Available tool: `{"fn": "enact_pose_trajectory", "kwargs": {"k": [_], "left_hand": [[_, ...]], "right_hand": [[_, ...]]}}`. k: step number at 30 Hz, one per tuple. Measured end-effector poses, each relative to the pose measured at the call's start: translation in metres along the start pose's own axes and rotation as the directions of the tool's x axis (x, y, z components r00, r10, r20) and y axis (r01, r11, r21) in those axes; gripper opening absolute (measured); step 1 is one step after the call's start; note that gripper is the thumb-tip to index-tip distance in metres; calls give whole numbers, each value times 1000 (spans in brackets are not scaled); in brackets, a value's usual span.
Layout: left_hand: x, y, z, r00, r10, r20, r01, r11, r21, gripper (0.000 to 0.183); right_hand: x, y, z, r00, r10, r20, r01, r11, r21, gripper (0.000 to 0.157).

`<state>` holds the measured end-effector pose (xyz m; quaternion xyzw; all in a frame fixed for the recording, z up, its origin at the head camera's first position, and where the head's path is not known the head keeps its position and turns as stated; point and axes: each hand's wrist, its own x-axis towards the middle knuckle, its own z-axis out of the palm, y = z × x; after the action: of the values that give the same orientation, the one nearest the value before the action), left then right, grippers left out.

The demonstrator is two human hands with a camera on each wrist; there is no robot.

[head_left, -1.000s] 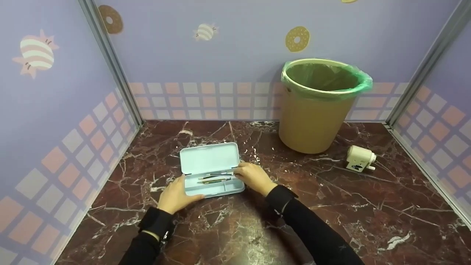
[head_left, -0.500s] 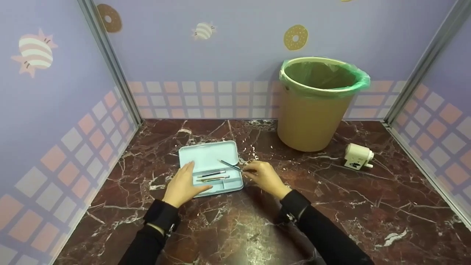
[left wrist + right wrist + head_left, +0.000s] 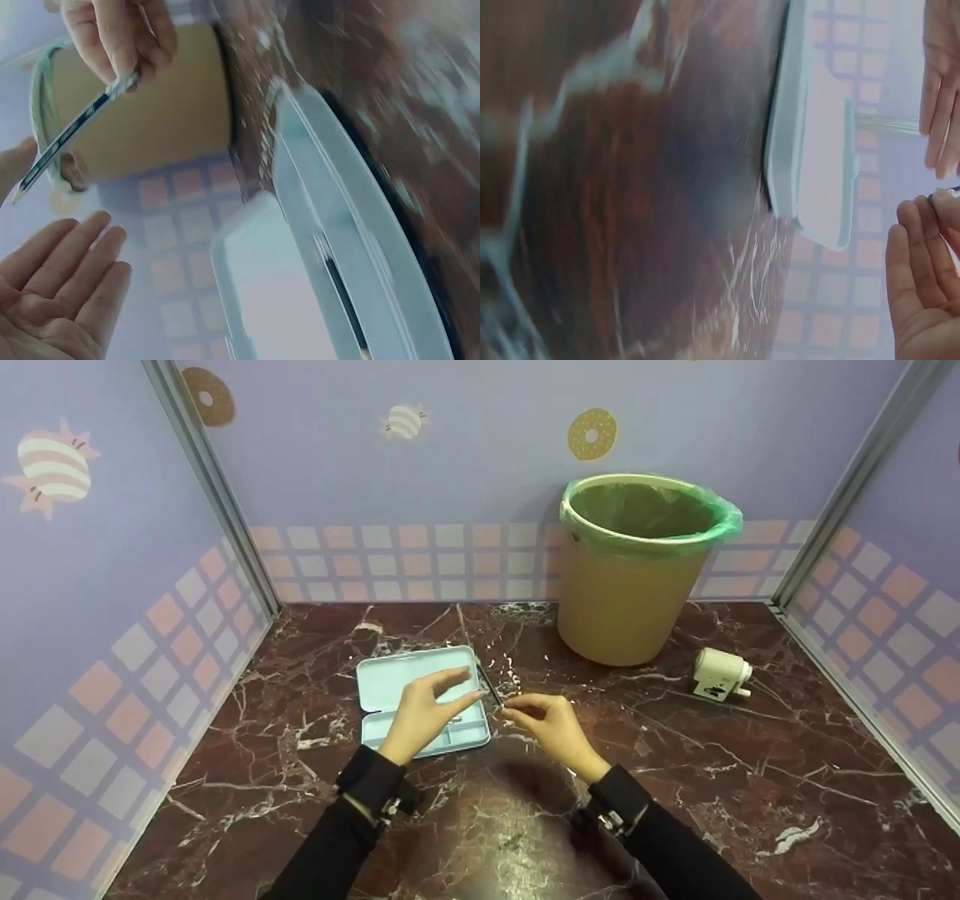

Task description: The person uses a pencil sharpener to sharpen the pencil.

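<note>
One pencil (image 3: 71, 133), pinched near its end by the right hand (image 3: 553, 727) in the air beside the pale-blue case (image 3: 397, 682), could swivel or drop if that fingertip hold loosened, since the left hand (image 3: 422, 716), fingers extended, grips nothing.

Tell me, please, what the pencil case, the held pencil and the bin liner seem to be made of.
Pencil case: hard plastic or painted metal, I can't tell which; smooth, pale blue, rounded corners.
Pencil: probably wood with dark paint, given its pale, tapered tip.
Bin liner: apparently thin plastic film, being translucent and crinkled.
</note>
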<state>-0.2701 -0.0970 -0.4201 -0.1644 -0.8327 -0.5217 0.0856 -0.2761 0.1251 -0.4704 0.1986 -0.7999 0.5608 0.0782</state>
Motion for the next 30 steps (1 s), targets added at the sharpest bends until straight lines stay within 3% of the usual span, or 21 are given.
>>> {"fn": "enact_pose_trajectory", "kwargs": {"k": [7, 13, 21, 30], "left_hand": [[5, 8, 22, 999, 40, -18, -42, 994, -104, 36], [10, 16, 38, 998, 41, -38, -47, 984, -174, 28], [13, 23, 58, 999, 33, -26, -38, 969, -244, 25], [14, 25, 63, 999, 34, -7, -35, 973, -228, 23]], "right_hand": [[-12, -6, 2, 991, 108, -84, -96, 986, 136, 21], [-22, -13, -1, 977, 137, -165, -100, 972, 212, 18], [-34, -13, -13, 965, 159, -207, -118, 973, 196, 16], [-37, -10, -19, 973, 131, -192, -97, 980, 173, 18]]}}
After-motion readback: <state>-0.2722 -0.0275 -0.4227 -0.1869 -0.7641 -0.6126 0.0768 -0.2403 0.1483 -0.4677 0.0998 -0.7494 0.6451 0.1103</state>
